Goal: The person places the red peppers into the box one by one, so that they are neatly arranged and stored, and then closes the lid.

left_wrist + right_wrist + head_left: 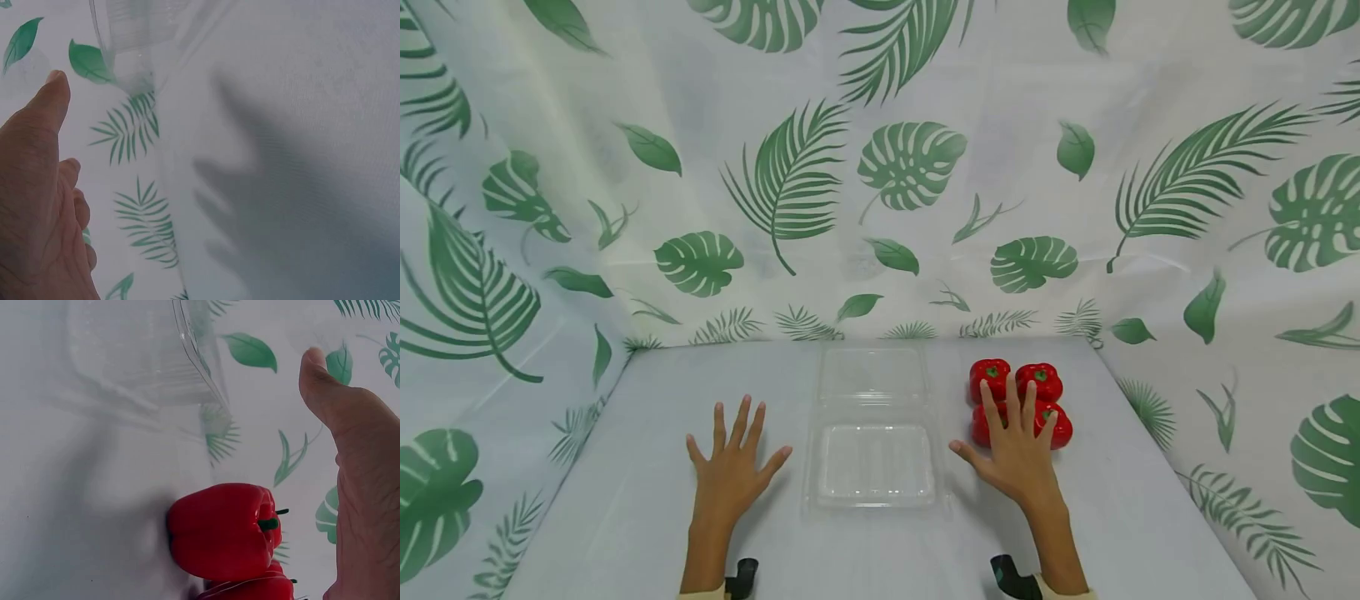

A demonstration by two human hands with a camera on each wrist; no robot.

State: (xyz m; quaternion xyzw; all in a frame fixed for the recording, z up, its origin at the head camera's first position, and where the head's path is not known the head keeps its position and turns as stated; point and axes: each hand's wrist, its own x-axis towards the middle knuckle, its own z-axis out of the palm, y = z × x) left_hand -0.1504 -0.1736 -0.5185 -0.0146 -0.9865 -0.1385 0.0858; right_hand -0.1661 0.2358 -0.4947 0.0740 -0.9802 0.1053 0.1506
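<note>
A clear plastic clamshell box (876,462) lies opened flat in the middle of the table, its lid half towards the back. To its right several red bell peppers (990,377) with green stems sit in a close group. My left hand (730,479) is spread over the table left of the box, holding nothing. With fingers spread too, my right hand (1017,454) hovers above the front peppers and partly hides them. In the right wrist view a red pepper (219,531) shows apart from the right thumb (331,394).
White covering spreads over the table (647,433). A white curtain (970,275) printed with green leaves stands behind it and along both sides. Dark wrist mounts (743,578) are strapped at both wrists.
</note>
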